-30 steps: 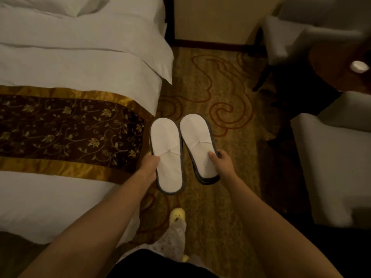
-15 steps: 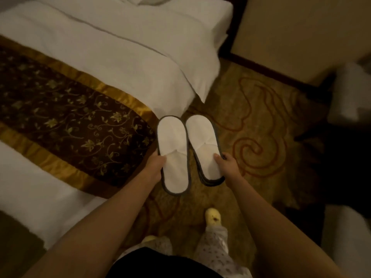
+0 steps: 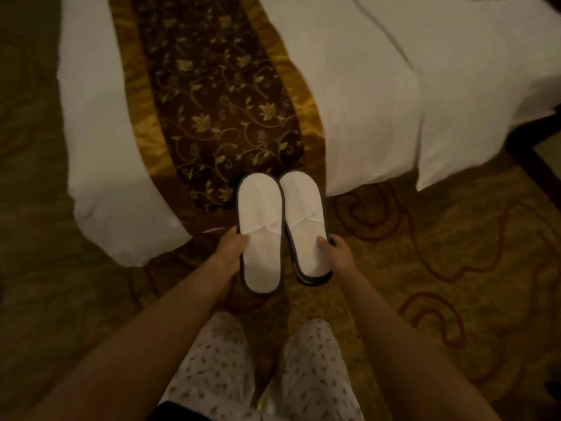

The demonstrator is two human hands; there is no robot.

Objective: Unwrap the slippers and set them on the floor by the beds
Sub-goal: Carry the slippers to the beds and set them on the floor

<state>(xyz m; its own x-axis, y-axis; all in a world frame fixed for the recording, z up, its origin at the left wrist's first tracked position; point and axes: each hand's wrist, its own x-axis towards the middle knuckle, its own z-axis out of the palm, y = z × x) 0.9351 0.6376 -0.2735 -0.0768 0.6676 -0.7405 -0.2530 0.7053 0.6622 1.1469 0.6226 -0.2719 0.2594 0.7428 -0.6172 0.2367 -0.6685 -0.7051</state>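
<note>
- White bedding on the left: the bed [image 3: 100, 141] fills the top of the view, with a brown and gold runner [image 3: 218, 95] draped over its edge, ending just behind the slippers.
- Left hand [image 3: 229, 253] is closed around the outer edge of the left slipper [image 3: 261, 229], thumb lying on the white upper. It's flat, no wrapper on it that I can see, toe pointing at the bed.
- Right next to it, pretty much touching, is the right-side stack [image 3: 306, 220]. Looks like more than one slipper in there judging by the layered dark soles at the heel, but can't say for sure.
- Right hand [image 3: 335, 249] is clamped on that stack's outer edge, thumb on top.
- Both are held up in the air over the patterned carpet [image 3: 440, 244], above the person's pyjama legs [image 3: 309, 369].
- So my guess: unwrapping is done and this is the setting-down step. Next move needs a bend down so the slippers land flat on the carpet just beside the bed, toes lined up, then let go.
</note>
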